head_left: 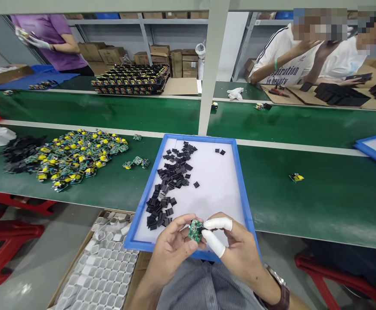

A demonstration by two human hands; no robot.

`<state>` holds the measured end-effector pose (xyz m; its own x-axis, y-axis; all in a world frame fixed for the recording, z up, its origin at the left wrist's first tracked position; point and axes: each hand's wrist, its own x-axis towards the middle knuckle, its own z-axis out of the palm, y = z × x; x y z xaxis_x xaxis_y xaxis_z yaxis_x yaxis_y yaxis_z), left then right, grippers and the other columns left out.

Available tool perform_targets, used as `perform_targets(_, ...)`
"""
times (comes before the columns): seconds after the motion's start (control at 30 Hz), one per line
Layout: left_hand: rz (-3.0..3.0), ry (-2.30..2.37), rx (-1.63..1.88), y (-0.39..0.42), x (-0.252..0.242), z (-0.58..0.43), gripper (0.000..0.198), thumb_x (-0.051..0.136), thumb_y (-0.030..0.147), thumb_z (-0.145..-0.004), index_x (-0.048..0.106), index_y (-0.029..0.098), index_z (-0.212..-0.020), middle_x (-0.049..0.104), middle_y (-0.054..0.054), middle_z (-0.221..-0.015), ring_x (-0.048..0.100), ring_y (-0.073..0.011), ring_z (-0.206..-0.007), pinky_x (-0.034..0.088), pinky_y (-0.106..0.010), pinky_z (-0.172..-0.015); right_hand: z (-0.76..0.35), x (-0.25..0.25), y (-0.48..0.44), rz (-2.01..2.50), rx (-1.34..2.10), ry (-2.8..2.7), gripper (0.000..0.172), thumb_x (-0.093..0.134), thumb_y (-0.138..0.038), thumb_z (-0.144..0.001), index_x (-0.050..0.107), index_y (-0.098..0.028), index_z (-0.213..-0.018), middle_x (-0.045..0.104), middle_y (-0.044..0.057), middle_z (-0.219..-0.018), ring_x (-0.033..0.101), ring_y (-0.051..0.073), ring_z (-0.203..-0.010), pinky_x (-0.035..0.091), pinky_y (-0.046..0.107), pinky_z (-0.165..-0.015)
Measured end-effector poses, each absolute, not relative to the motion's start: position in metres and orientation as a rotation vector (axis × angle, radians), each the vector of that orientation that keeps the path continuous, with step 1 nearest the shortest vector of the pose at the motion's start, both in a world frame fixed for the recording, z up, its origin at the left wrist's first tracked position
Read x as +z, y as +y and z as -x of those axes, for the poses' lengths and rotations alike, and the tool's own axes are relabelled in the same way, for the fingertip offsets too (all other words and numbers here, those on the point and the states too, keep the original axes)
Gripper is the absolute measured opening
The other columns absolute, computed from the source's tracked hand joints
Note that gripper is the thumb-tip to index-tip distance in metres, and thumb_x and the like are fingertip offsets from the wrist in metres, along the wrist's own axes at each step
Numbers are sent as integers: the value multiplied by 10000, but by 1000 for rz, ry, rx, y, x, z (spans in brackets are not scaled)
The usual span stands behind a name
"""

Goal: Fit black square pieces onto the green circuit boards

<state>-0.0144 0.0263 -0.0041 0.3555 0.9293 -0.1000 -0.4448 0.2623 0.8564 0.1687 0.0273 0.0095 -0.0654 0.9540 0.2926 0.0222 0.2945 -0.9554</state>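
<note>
Over the near edge of the blue-rimmed white tray, my left hand grips a small green circuit board between thumb and fingers. My right hand wears white finger cots on thumb and forefinger. Those two tips pinch a small black piece against the board's right side; its exact shape is mostly covered. Many small black plastic pieces lie scattered down the left half of the tray, and two more rest near its far right corner.
Left on the green bench stands a heap of circuit boards with yellow parts, beside black pieces. One board lies to the right. Below left, a carton holds white cups. Co-workers stand beyond the green conveyor; red stools flank me.
</note>
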Motion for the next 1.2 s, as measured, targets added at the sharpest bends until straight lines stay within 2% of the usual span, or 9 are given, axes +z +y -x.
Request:
perform_targets(0.13, -929, 789, 1047, 26, -4, 17, 413, 766, 186, -879, 692, 279, -1275, 735, -78, -1230, 683, -208, -1129, 569, -279, -962, -170, 11, 26, 960, 987, -1443, 265, 659, -55, -918, 695, -265, -1075, 682, 20, -919, 670, 168, -812, 542, 303, -739)
perform_targets(0.23, -979, 815, 1038, 27, -3, 18, 419, 779, 183, -868, 705, 289, -1267, 752, -69, -1226, 690, -198, -1150, 549, -251, -986, -172, 12, 26, 949, 968, -1479, 289, 657, -42, -914, 696, -272, -1083, 680, 19, -936, 664, 164, -824, 533, 293, -742)
perform_targets(0.37, -1037, 839, 1069, 30, -1, 16, 422, 796, 171, -845, 733, 297, -1243, 758, -69, -1207, 706, -212, -1140, 561, -273, -986, -176, 15, 27, 949, 1019, -1525, 288, 659, -59, -916, 714, -280, -1091, 698, 14, -942, 649, 157, -817, 519, 277, -746)
perform_targets(0.63, -1211, 941, 1110, 25, -5, 10, 393, 760, 188, -871, 743, 283, -1253, 707, -105, -1268, 683, -273, -1186, 570, -374, -1018, -187, 24, 35, 1090, 1244, -1592, 154, 649, -105, -899, 736, -212, -969, 695, 14, -856, 611, 146, -743, 492, 257, -700)
perform_targets(0.8, -1230, 952, 1188, 22, -7, 7, 328, 750, 135, -874, 727, 282, -1166, 732, -87, -1248, 701, -228, -1154, 582, -338, -996, -191, 30, 37, 1148, 1238, -1649, 177, 632, -93, -880, 740, -202, -969, 700, 16, -852, 625, 150, -744, 498, 264, -699)
perform_targets(0.9, -1263, 956, 1185, 20, -8, 7, 266, 722, 124, -896, 723, 264, -1121, 707, -106, -1312, 689, -246, -1198, 594, -353, -987, -193, 33, 40, 1184, 1282, -1677, 202, 625, -72, -864, 752, -208, -942, 701, 8, -836, 628, 148, -732, 498, 260, -683)
perform_targets(1.03, -1354, 951, 1191, 20, -12, 7, 402, 741, 109, -873, 704, 277, -1237, 619, -136, -1431, 648, -301, -1271, 619, -412, -972, -193, 33, 42, 1214, 1303, -1663, 233, 617, -55, -858, 764, -215, -941, 713, 2, -828, 640, 144, -726, 506, 252, -678)
perform_targets(1.2, -1428, 984, 1292, 19, -18, 4, 425, 713, 54, -874, 714, 294, -1225, 697, -107, -1295, 681, -263, -1209, 649, -385, -918, -189, 31, 41, 1105, 1259, -1574, 177, 654, -105, -884, 762, -207, -979, 733, 17, -855, 656, 146, -744, 526, 253, -707)
